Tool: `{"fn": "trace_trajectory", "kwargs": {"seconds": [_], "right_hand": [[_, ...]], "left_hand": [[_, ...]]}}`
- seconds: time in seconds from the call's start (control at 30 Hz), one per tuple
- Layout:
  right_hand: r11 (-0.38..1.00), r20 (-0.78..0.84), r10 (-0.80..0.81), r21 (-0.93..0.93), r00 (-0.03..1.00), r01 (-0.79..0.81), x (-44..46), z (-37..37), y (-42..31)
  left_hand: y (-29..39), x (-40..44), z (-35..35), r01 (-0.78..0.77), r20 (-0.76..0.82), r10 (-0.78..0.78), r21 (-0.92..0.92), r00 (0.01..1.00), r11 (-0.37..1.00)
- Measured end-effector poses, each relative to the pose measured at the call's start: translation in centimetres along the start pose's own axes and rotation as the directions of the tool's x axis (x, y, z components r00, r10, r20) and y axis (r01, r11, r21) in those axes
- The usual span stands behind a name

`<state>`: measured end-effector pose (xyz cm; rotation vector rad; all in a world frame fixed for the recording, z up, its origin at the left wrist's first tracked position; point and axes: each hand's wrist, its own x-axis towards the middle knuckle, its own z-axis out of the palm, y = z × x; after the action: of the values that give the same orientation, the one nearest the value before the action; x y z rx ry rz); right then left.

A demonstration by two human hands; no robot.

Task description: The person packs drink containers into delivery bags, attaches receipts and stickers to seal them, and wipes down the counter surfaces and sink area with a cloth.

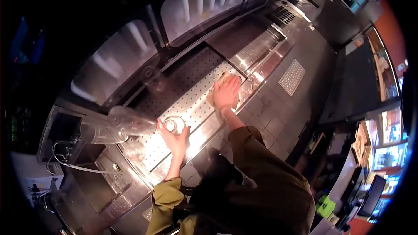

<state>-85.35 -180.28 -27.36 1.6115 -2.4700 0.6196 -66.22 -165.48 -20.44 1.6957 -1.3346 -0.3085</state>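
My left hand is wrapped round a small clear glass that stands on the perforated metal drainboard. At the board's right front edge, my right hand lies flat with its fingers together on a light brown cloth, which shows around the palm. Close to my left hand, a large clear container lies tilted on the board, and another clear container is beyond it to the left. Bright light washes out part of the board near the glass.
A sink with a tap and hose is at the lower left. Behind the board are clear panels with white ribbed shapes. A recessed metal basin lies to the upper right, with a floor drain below it. Screens stand at far right.
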Motion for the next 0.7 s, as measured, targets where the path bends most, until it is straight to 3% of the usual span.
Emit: {"fn": "trace_trajectory", "kwargs": {"seconds": [0.03,0.1,0.2,0.23,0.27,0.3,0.33,0.37,0.4,0.43,0.47,0.5,0.53,0.57,0.63,0.7], "right_hand": [[0.987,-0.048,-0.13,-0.1,0.99,0.125,2.4,0.6,-0.4],[0.939,0.115,-0.335,-0.038,0.935,0.342,7.5,1.5,-1.7],[0.683,-0.055,-0.696,0.255,0.716,0.684,10.8,5.5,-2.8],[0.731,0.38,-0.679,0.273,0.628,0.625,10.7,0.7,-4.0],[0.777,0.737,-0.54,0.251,0.406,0.577,10.4,-4.7,-5.7],[0.807,0.946,-0.305,0.197,0.106,0.556,9.6,-8.7,-7.1],[0.746,0.715,-0.619,0.406,0.326,0.527,4.7,-3.6,-4.9],[0.595,0.337,-0.796,0.59,0.503,0.546,-0.2,1.3,-2.6],[0.684,0.453,-0.716,0.607,0.532,0.404,-0.8,-2.0,-3.3],[0.753,0.568,-0.637,0.602,0.521,0.265,-1.6,-5.4,-4.2],[0.571,-0.019,-0.593,0.695,0.805,0.437,-5.6,-2.4,-3.6],[0.593,0.215,-0.518,0.788,0.828,0.167,-7.2,-3.3,-3.2],[0.589,0.254,-0.504,0.8,0.825,0.114,-8.3,-3.9,-2.8],[0.598,0.251,-0.527,0.788,0.812,0.144,-9.4,-4.2,-2.3],[0.634,0.23,-0.576,0.732,0.785,0.25,-10.3,-4.5,-1.3],[0.652,0.195,-0.62,0.667,0.76,0.36,-9.8,-3.8,-1.4]], "left_hand": [[-0.2,-0.2,0.6,0.024,0.019,-0.025,0.035,1.0,0.999],[-0.7,-0.3,1.6,0.067,0.041,-0.072,0.107,0.997,0.992],[0.4,1.1,1.7,0.149,0.001,-0.149,-0.07,0.989,0.986],[1.6,1.9,2.0,0.173,-0.01,-0.177,-0.163,0.984,0.971],[2.9,3.4,2.7,0.166,0.001,-0.171,-0.247,0.985,0.955],[4.3,5.4,3.8,0.124,0.043,-0.119,-0.177,0.992,0.976],[4.1,7.0,5.9,0.045,0.083,-0.027,-0.218,0.996,0.975],[5.5,8.6,8.2,0.064,0.093,-0.05,-0.155,0.994,0.986],[6.8,9.9,10.9,0.117,0.123,-0.076,-0.372,0.989,0.921],[6.6,11.3,12.5,0.041,0.206,0.011,-0.244,0.978,0.969],[7.3,11.3,14.3,0.102,0.214,-0.087,-0.057,0.973,0.993],[7.3,11.6,16.0,0.286,0.328,-0.254,-0.054,0.91,0.957],[6.4,12.2,17.7,0.266,0.362,-0.24,-0.021,0.901,0.964],[6.5,12.1,18.6,0.179,0.255,-0.173,0.0,0.951,0.984],[5.5,12.3,19.6,0.021,0.237,-0.044,0.1,0.97,0.995],[5.7,12.4,19.1,0.078,0.282,-0.088,0.046,0.955,0.996]]}}
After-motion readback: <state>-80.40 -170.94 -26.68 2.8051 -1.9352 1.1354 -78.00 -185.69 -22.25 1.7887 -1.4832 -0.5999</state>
